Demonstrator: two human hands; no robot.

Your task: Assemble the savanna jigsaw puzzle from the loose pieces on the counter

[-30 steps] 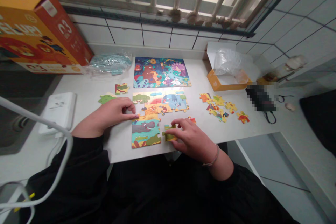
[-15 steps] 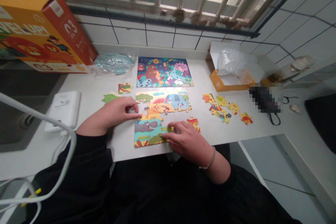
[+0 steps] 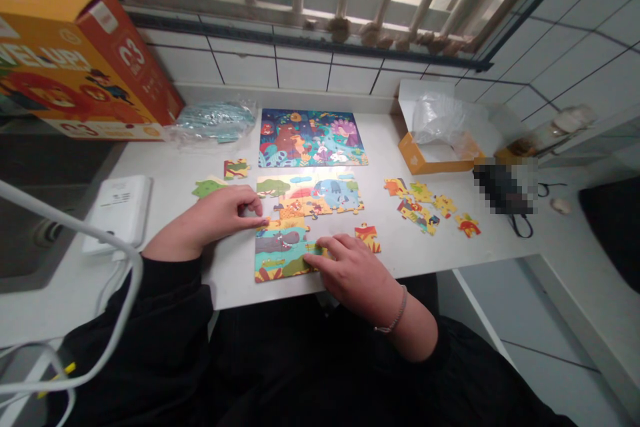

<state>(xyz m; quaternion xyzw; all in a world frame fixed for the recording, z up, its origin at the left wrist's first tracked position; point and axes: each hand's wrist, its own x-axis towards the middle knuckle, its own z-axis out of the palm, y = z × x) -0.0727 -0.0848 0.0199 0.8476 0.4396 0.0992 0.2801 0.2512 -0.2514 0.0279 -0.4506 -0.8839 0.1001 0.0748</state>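
A partly joined jigsaw puzzle (image 3: 280,240) with a hippo and an elephant lies on the white counter. My left hand (image 3: 227,210) is at its left edge, thumb and curled forefinger closed on the rim there. My right hand (image 3: 353,267) rests over the lower right part, with thumb and forefinger around a green and blue puzzle piece (image 3: 314,249); the palm hides some of it. Just beyond that hand lies a loose red and yellow piece (image 3: 368,238). Left of the puzzle are a green piece (image 3: 207,186) and a small patterned piece (image 3: 237,168).
A finished dark-blue jigsaw (image 3: 313,138) lies behind. Several loose pieces (image 3: 420,207) are spread at right, near an open orange box (image 3: 440,161) and a black item (image 3: 503,190). At left stand a large orange box (image 3: 95,73), a plastic packet (image 3: 215,121), a white device (image 3: 120,210) and a cable (image 3: 133,267).
My right hand has shifted very slightly left over the puzzle. My left hand stays at the puzzle's edge, and the whole view has moved a little.
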